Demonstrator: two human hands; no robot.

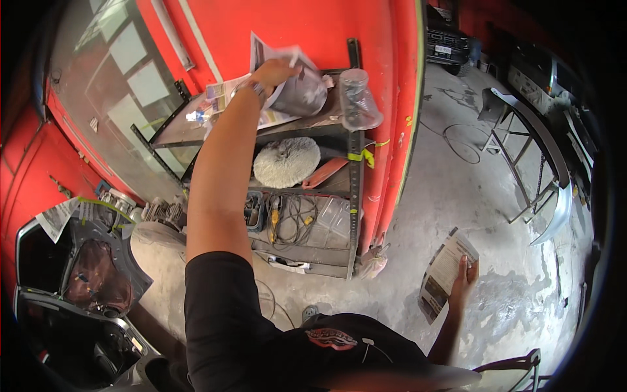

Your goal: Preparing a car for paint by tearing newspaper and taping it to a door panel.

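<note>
My left hand (275, 70) reaches onto the top shelf of a dark metal rack, its fingers curled on a sheet of paper (264, 49) that stands partly crumpled. Under and behind that hand is a rounded greyish bundle (300, 95), partly hidden, with printed sheets (215, 96) lying to its left. A clear plastic cup-like container (358, 104) stands at the shelf's right end. Low at the right, my right hand (462, 281) grips a folded printed newspaper (441, 274), its thumb over the page.
The rack (354, 215) holds a fluffy white pad (286, 161), cords (294, 225) and plastic boxes. Dark car panels (85, 274) stand at lower left. A red wall (333, 26) backs the rack. At right, a bumper on a stand (542, 157) and parked vehicles (444, 46).
</note>
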